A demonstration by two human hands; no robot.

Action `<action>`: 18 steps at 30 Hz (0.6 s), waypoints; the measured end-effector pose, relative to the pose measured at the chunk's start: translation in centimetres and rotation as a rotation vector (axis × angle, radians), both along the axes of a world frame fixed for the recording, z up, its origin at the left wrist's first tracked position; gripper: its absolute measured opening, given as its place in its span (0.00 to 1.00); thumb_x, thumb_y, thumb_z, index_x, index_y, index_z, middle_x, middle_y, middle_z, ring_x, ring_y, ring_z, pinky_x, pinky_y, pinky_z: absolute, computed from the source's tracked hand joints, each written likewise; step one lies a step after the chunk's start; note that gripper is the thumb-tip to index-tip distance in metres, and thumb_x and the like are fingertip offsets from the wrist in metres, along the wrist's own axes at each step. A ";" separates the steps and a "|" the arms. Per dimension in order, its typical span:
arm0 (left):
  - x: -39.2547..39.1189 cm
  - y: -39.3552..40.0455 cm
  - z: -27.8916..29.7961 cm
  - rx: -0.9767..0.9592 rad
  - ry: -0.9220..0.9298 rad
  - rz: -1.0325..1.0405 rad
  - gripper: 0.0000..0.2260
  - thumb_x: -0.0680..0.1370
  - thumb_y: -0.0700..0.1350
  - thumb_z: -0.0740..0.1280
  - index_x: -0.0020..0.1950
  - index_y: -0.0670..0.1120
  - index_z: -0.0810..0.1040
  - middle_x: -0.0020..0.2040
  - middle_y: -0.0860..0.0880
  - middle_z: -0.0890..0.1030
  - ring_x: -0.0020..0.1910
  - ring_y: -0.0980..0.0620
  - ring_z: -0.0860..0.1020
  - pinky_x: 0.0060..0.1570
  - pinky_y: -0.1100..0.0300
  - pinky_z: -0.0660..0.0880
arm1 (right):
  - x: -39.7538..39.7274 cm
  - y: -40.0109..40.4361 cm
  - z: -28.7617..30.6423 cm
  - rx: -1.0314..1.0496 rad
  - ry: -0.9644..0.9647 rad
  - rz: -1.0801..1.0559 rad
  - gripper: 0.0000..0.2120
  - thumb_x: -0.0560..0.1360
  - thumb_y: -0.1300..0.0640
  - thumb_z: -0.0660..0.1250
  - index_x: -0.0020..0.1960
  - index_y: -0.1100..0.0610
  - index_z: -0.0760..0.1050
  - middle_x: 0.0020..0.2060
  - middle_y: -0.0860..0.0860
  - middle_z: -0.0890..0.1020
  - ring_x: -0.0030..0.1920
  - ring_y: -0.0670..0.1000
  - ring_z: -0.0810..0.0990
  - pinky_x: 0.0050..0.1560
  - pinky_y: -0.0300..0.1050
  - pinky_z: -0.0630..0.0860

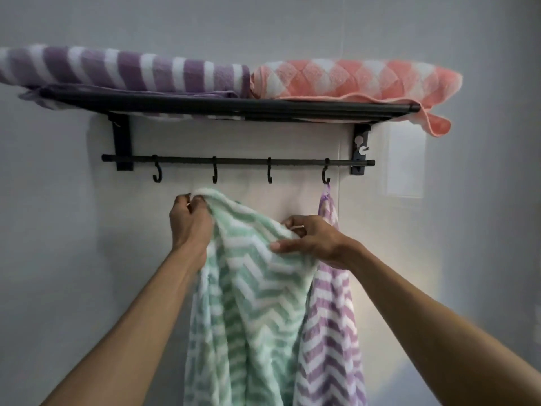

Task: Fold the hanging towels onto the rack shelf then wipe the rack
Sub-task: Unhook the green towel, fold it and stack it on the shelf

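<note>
A green and white zigzag towel point(246, 303) hangs down from my two hands, below the rack's hooks and off them. My left hand point(188, 221) grips its top left corner. My right hand point(310, 240) pinches the top edge further right. A purple and white zigzag towel point(330, 317) hangs from the rightmost hook point(325, 174), partly behind the green one. On the black rack shelf point(205, 102) lie a folded purple striped towel point(123, 70) at the left and a folded pink checked towel point(354, 79) at the right.
The hook bar point(240, 161) carries three bare hooks left of the occupied one. Two black brackets point(121, 142) fix the rack to a grey wall. The pink towel's corner droops over the shelf's right end.
</note>
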State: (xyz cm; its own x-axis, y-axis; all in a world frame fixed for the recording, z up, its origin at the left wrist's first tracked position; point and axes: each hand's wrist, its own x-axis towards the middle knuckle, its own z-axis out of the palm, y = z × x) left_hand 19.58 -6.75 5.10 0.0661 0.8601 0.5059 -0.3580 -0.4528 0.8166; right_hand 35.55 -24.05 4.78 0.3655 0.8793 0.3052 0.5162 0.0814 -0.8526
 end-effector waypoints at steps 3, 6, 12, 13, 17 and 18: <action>-2.8 -1.1 1.0 -0.059 -0.046 0.056 0.08 0.83 0.46 0.58 0.53 0.46 0.76 0.41 0.48 0.77 0.37 0.49 0.77 0.38 0.56 0.76 | -0.4 -1.0 -2.7 -0.257 -0.225 0.028 0.18 0.66 0.53 0.82 0.52 0.59 0.84 0.48 0.52 0.88 0.49 0.53 0.87 0.53 0.49 0.84; -6.0 -2.0 1.5 -0.106 -0.089 0.133 0.08 0.83 0.45 0.58 0.54 0.46 0.76 0.41 0.48 0.78 0.37 0.50 0.77 0.40 0.56 0.77 | -1.2 -1.9 -5.7 -0.455 -0.424 0.027 0.23 0.67 0.44 0.81 0.56 0.54 0.84 0.51 0.48 0.87 0.51 0.50 0.85 0.55 0.46 0.82; -11.9 -3.5 0.0 -0.140 -0.014 0.282 0.06 0.82 0.46 0.61 0.54 0.47 0.77 0.42 0.51 0.77 0.43 0.49 0.78 0.47 0.55 0.79 | -2.7 -4.5 -7.8 -0.302 -0.359 -0.036 0.19 0.74 0.44 0.75 0.54 0.59 0.84 0.50 0.52 0.87 0.50 0.52 0.85 0.56 0.48 0.82; -12.7 -4.1 -0.7 -0.151 0.045 0.277 0.06 0.80 0.46 0.63 0.54 0.47 0.77 0.43 0.50 0.78 0.44 0.47 0.79 0.50 0.52 0.79 | -3.3 -5.0 -7.7 -0.201 -0.219 -0.006 0.17 0.74 0.47 0.75 0.54 0.60 0.83 0.49 0.54 0.87 0.49 0.52 0.86 0.55 0.49 0.82; -13.8 -9.1 -4.0 -0.125 0.323 0.000 0.08 0.73 0.46 0.71 0.51 0.49 0.78 0.47 0.48 0.80 0.47 0.46 0.79 0.52 0.51 0.77 | -6.8 -6.9 -6.0 0.110 0.118 0.196 0.14 0.77 0.60 0.73 0.59 0.65 0.78 0.53 0.63 0.85 0.50 0.57 0.85 0.58 0.57 0.81; -13.8 -10.4 -5.0 -0.082 0.431 -0.117 0.15 0.69 0.48 0.72 0.55 0.50 0.79 0.50 0.49 0.81 0.51 0.47 0.79 0.56 0.49 0.75 | -7.7 -7.2 -5.4 0.138 0.118 0.224 0.14 0.77 0.60 0.72 0.59 0.67 0.76 0.51 0.63 0.84 0.48 0.57 0.84 0.56 0.56 0.81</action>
